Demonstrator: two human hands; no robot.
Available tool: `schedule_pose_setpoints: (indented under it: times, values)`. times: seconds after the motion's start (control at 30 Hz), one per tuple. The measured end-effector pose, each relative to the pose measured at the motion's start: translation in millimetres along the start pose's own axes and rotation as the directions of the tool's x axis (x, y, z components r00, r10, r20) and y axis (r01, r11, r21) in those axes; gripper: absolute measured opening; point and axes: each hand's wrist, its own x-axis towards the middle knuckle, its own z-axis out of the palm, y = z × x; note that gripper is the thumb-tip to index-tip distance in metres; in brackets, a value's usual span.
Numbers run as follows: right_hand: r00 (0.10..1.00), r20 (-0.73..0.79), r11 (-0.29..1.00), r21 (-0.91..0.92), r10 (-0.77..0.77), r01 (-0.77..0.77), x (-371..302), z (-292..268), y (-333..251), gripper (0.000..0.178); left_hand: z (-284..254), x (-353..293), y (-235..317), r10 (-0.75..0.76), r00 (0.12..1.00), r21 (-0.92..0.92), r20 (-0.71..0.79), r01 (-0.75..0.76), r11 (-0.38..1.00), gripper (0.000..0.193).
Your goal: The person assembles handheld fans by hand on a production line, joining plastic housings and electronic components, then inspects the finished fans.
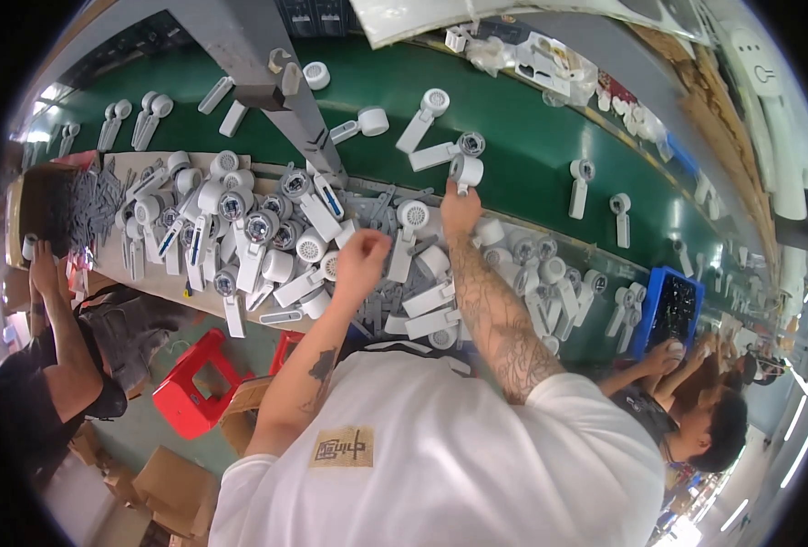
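I keep my right hand (460, 211) fingers clamped on the white unit (465, 170) at the green belt (513, 118) edge, set it flat clear of others, left hand (361, 258) clenched over the bench (139, 164) pile.

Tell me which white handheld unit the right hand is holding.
The white unit at the belt's near edge, pinched in the right hand; the others lie loose.

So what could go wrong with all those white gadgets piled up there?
The right hand holds a white gadget at the green belt's edge; it might slip off. The left hand digs into a crowded pile of white parts, so some could tumble toward the red stool.
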Motion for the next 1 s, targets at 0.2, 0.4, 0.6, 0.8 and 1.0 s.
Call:
schedule_pose_setpoints:
  times: [0.2, 0.4, 0.6, 0.8, 1.0]
  values:
    - [0.776, 0.601, 0.403, 0.672, 0.191, -0.621, -39, -68, -73, 0.027, 61, 18, 34, -0.067, 0.978, -0.083, 0.197, 0.085, 0.993, 0.042]
    - [0.6, 0.708, 0.242, 0.698, -0.373, -0.674, -50, -130, -67, 0.05, 52, 8, 47, -0.157, 0.465, -0.407, 0.871, 0.863, 0.298, 0.046]
    - [0.775, 0.625, 0.628, 0.641, -0.094, -0.441, -35, -114, -83, 0.021, 51, 7, 31, -0.337, 0.518, -0.328, 0.786, 0.811, 0.484, 0.046]
    - [0.999, 0.023, 0.977, -0.21, 0.041, -0.035, -18, -8, -16, 0.047, 13, 5, 20, -0.418, 0.791, -0.256, 0.447, 0.561, 0.787, 0.032]
    - [0.985, 0.084, 0.975, -0.178, 0.151, -0.134, -11, -9, -23, 0.054, 16, 13, 29, -0.34, 0.894, -0.317, 0.291, 0.425, 0.848, 0.017]
